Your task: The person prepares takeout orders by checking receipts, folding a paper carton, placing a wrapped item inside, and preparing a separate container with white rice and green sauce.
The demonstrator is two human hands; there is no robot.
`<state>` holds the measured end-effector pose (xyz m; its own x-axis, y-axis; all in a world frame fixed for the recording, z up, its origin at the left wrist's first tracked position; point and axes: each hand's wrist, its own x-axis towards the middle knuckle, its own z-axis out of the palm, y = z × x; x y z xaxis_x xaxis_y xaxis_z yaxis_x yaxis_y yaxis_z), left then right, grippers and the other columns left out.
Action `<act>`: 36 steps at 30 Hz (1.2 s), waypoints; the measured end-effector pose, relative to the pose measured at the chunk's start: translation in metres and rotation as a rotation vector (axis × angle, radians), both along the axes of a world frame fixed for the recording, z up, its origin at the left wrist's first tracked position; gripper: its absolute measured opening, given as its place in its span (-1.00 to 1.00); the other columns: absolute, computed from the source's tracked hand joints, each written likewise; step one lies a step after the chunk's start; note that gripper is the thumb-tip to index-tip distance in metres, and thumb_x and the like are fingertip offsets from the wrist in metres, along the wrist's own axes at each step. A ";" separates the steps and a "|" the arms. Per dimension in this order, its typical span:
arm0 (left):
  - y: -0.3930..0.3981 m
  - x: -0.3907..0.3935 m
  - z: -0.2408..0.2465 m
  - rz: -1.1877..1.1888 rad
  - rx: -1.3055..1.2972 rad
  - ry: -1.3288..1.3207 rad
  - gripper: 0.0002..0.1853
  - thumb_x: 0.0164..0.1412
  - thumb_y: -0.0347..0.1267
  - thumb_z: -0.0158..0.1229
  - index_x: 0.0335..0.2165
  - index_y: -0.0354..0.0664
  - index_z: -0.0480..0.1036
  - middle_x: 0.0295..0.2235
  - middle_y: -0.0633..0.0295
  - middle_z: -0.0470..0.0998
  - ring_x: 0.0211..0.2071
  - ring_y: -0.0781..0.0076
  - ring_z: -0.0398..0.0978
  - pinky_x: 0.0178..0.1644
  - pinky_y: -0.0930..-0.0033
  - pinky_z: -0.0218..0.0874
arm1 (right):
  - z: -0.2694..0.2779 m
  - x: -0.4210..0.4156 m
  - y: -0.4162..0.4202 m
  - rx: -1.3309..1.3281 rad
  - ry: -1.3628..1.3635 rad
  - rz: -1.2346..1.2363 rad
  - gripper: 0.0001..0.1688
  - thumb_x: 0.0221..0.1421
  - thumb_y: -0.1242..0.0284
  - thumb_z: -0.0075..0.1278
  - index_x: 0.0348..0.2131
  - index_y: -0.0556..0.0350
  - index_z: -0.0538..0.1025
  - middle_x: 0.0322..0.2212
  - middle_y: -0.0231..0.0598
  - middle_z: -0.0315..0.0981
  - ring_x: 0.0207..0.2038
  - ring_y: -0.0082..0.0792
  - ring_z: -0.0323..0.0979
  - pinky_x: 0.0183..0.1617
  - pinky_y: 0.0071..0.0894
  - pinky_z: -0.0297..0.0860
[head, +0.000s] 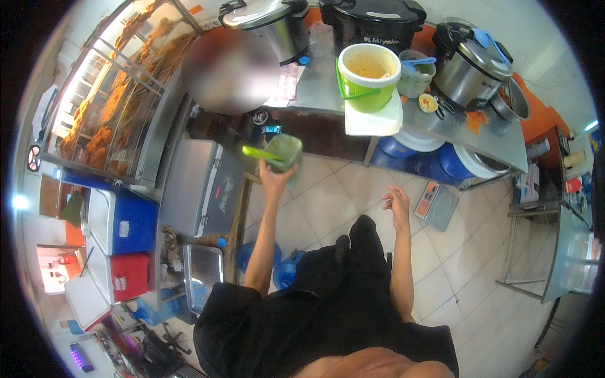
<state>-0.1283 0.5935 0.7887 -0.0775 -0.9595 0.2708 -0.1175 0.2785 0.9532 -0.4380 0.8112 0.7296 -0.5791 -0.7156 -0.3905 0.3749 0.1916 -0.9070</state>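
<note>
My left hand [276, 178] grips a square-sided green translucent plastic container [289, 145] from below and the near side. A bright green plastic handle [257, 152], probably of a spoon or scoop, sticks out to its left; the contents are not clear. Over the tiled floor hangs my right hand [398, 204], with nothing in it and its fingers loosely bent apart. Ahead, on the steel counter [321, 92], a lime-green bucket [368, 80] with a white rim holds a yellowish food. A grey cooler box [194, 186] is left of the container.
Rice cookers [472, 66] and a small tub [416, 78] line the counter. Fried food fills a glass display case [118, 90] at left. A digital scale [437, 205] lies on the floor at right. Blue water jugs [285, 273] stand near my legs. A blurred patch hides part of the counter's left end.
</note>
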 end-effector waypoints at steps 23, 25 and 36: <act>-0.278 -0.245 -0.126 0.015 0.230 -0.354 -0.30 -0.02 -0.42 0.35 0.07 -0.37 0.21 -0.15 0.01 0.33 -0.24 0.25 0.36 -0.15 0.23 0.25 | 0.086 -0.203 -0.344 0.463 0.619 0.175 -0.26 0.12 0.05 -0.04 0.02 0.34 0.26 -0.32 0.34 0.50 -0.19 0.17 0.52 -0.05 0.05 0.39; -0.263 -0.246 -0.132 -0.337 0.095 -0.315 -0.39 -0.02 -0.36 0.33 0.01 -0.30 0.33 -0.22 0.09 0.41 -0.20 0.21 0.36 -0.11 0.12 0.23 | 0.100 -0.191 -0.353 0.473 0.611 0.099 -0.50 0.12 0.32 -0.07 -0.05 0.34 0.32 -0.31 0.34 0.50 -0.19 0.17 0.52 -0.04 0.05 0.40; -0.270 -0.272 -0.126 -0.505 -0.033 -0.902 -0.22 -0.10 -0.04 0.34 0.13 0.15 0.29 -0.05 -0.02 0.30 0.00 -0.02 0.23 -0.01 -0.04 0.02 | 0.261 -0.214 -0.176 0.655 0.176 -0.646 -0.36 0.13 0.37 0.08 0.11 0.36 0.30 -0.06 -0.01 0.39 -0.08 -0.20 0.44 -0.04 -0.31 0.39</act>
